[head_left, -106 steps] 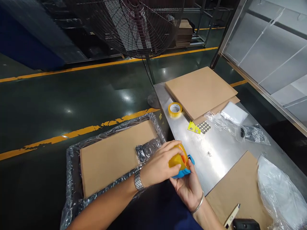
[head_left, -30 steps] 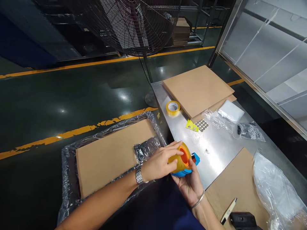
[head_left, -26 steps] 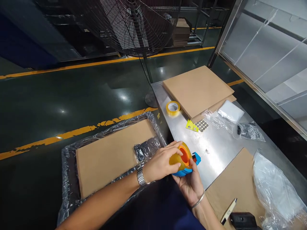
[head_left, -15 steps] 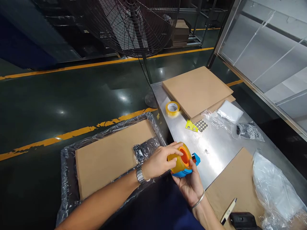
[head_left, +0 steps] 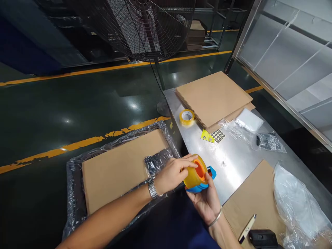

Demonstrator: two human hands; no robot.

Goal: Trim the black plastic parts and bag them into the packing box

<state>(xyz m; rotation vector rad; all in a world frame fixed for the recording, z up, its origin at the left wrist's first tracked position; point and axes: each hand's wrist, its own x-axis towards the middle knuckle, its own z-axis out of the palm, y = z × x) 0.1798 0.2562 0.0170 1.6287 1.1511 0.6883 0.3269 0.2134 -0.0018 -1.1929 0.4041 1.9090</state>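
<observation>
A blue tape dispenser (head_left: 197, 188) with a yellow tape roll (head_left: 190, 177) on its orange core (head_left: 200, 169) is held between both hands, over the table's near left edge. My right hand (head_left: 207, 204), wearing a bangle, grips the dispenser from below, its thumb beside the core. From the left, my left hand (head_left: 171, 175), with a metal watch, has its fingers bent onto the roll, fingertips at the core's rim and thumb on the tape's side. The tape's free end cannot be made out.
The metal table (head_left: 230, 169) bears stacked cardboard sheets (head_left: 215, 98), another tape roll (head_left: 186, 117), stickers (head_left: 217, 135), plastic bags (head_left: 295, 197), a cutter knife (head_left: 247, 228) and a black object (head_left: 263, 238). At left stands a plastic-lined box (head_left: 74, 193) with cardboard inside. A large fan (head_left: 145, 31) is behind.
The left thumb and fingers have shifted slightly on the tape roll. The dispenser stays in the right hand in nearly the same place.
</observation>
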